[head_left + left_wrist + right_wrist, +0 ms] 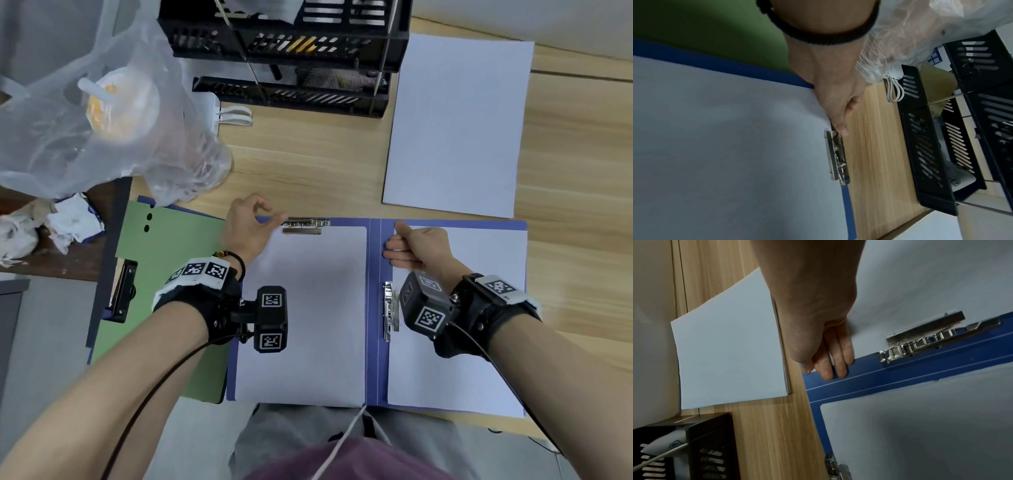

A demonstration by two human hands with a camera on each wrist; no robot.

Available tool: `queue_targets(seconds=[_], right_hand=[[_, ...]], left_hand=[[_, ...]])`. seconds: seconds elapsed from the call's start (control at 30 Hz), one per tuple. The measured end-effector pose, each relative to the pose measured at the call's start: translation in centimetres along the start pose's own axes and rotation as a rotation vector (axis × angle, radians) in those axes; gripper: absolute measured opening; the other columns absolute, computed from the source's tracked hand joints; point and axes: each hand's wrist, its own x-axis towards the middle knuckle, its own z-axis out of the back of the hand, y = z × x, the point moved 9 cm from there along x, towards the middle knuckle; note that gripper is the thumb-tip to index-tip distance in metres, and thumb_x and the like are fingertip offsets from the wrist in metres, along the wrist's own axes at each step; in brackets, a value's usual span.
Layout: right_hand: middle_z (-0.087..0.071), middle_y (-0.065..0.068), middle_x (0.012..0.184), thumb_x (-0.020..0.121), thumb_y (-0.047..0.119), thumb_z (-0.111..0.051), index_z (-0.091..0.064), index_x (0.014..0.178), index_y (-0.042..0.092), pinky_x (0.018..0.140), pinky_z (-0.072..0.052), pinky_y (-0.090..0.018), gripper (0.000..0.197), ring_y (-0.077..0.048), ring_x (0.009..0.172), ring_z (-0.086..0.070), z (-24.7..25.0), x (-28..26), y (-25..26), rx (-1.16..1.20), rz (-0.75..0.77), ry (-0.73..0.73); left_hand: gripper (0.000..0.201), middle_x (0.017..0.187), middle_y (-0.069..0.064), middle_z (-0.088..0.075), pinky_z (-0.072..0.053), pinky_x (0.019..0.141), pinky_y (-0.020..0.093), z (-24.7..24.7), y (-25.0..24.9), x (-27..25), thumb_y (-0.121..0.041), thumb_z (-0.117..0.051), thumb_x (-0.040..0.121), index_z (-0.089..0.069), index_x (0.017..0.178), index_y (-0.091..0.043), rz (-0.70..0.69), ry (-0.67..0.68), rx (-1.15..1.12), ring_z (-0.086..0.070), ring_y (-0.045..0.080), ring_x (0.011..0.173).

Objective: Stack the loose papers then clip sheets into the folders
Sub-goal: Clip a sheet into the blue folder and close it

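A blue folder [374,308] lies open in front of me with a white sheet on each half. The left sheet [308,315] sits under a metal clip [305,226] at the top edge. My left hand [267,219] has its thumb tip on that clip's left end [837,134], fingers curled. The right sheet [462,359] sits beside a second clip [388,311] along the spine. My right hand [400,243] pinches that sheet's upper left corner [813,369], with its fingers reaching onto the blue spine [900,378]. A stack of loose papers [459,123] lies beyond the folder.
A green folder [164,274] with its own black clip lies partly under the blue one at left. Black mesh trays [291,51] stand at the back. A plastic bag holding a cup [113,102] and crumpled tissue [51,222] crowd the left side. Bare wooden desk shows at right.
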Motion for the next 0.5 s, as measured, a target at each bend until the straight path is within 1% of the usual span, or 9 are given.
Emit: queue_targets(seconds=[0.1,0.17,0.2,0.23,0.3,0.33,0.4,0.43,0.5], right_hand=[[-0.068,-0.005,0.056,0.093,0.027,-0.063,-0.067,0.073,0.002,0.059,-0.061,-0.031,0.033,-0.024,0.057,-0.070,0.0,0.0,0.0,0.004,0.004,0.003],[-0.070,-0.007,0.060,0.093,0.028,-0.064,-0.068,0.074,0.001,0.060,-0.061,-0.032,0.033,-0.024,0.060,-0.072,0.1,0.0,-0.1,-0.002,0.009,-0.010],[-0.071,-0.007,0.062,0.093,0.029,-0.064,-0.069,0.075,0.001,0.060,-0.062,-0.032,0.033,-0.024,0.061,-0.072,0.1,0.0,-0.2,-0.006,0.015,-0.012],[-0.072,-0.008,0.063,0.093,0.030,-0.063,-0.069,0.076,0.001,0.060,-0.061,-0.031,0.034,-0.022,0.062,-0.073,0.1,-0.1,-0.2,-0.011,0.020,-0.011],[-0.072,-0.007,0.062,0.096,0.029,-0.058,-0.069,0.078,0.001,0.060,-0.061,-0.029,0.035,-0.020,0.060,-0.072,0.0,-0.4,-0.3,-0.006,0.018,-0.009],[-0.071,-0.007,0.060,0.098,0.026,-0.055,-0.068,0.080,0.000,0.060,-0.061,-0.029,0.034,-0.018,0.057,-0.071,0.0,-0.7,-0.4,0.010,0.015,-0.009],[-0.068,-0.007,0.057,0.099,0.018,-0.050,-0.065,0.082,0.000,0.059,-0.059,-0.027,0.029,-0.018,0.052,-0.068,-0.1,-1.2,-0.5,0.044,0.016,-0.008],[-0.066,-0.007,0.058,0.099,0.015,-0.048,-0.064,0.085,0.001,0.058,-0.058,-0.025,0.025,-0.019,0.052,-0.065,-0.2,-1.6,-0.5,0.049,0.024,-0.007],[-0.065,-0.008,0.066,0.097,0.012,-0.047,-0.062,0.091,0.004,0.054,-0.056,-0.022,0.018,-0.019,0.058,-0.064,-0.4,-2.3,-0.6,0.033,0.057,-0.013]], left_hand=[[0.031,0.101,0.002,-0.051,-0.044,0.067,0.029,-0.3,0.3,-0.4,-0.046,-0.071,0.081,-0.058,0.090,-0.020,-0.006,-0.006,0.077,-0.050,0.016,0.078],[0.032,0.105,0.002,-0.048,-0.044,0.070,0.029,-0.4,0.5,-0.5,-0.046,-0.070,0.082,-0.059,0.095,-0.019,0.023,0.009,0.077,-0.049,0.015,0.081],[0.031,0.107,0.001,-0.046,-0.044,0.074,0.028,-0.3,0.4,-0.5,-0.043,-0.069,0.083,-0.060,0.098,-0.018,0.034,0.030,0.057,-0.048,0.014,0.083],[0.029,0.108,0.001,-0.043,-0.043,0.080,0.026,-0.2,0.2,-0.5,-0.039,-0.069,0.085,-0.060,0.101,-0.016,0.040,0.051,0.031,-0.048,0.015,0.088],[0.023,0.107,-0.001,-0.039,-0.040,0.092,0.022,0.3,-0.1,-0.7,-0.025,-0.063,0.091,-0.060,0.110,-0.011,0.044,0.072,-0.007,-0.052,0.021,0.101],[0.021,0.105,-0.003,-0.037,-0.039,0.096,0.022,0.8,0.2,-1.0,-0.018,-0.059,0.093,-0.060,0.112,-0.009,0.054,0.067,-0.023,-0.051,0.023,0.107],[0.022,0.107,-0.002,-0.039,-0.039,0.101,0.027,2.2,0.9,-1.7,-0.008,-0.053,0.094,-0.058,0.115,-0.006,0.088,0.029,-0.064,-0.050,0.024,0.109],[0.024,0.111,0.002,-0.042,-0.041,0.100,0.030,2.8,1.6,-2.2,-0.005,-0.051,0.092,-0.057,0.115,-0.006,0.113,0.010,-0.098,-0.051,0.024,0.110],[0.028,0.114,0.006,-0.051,-0.042,0.090,0.029,3.6,3.5,-3.3,-0.003,-0.049,0.091,-0.056,0.118,-0.006,0.202,0.011,-0.180,-0.052,0.023,0.108]])
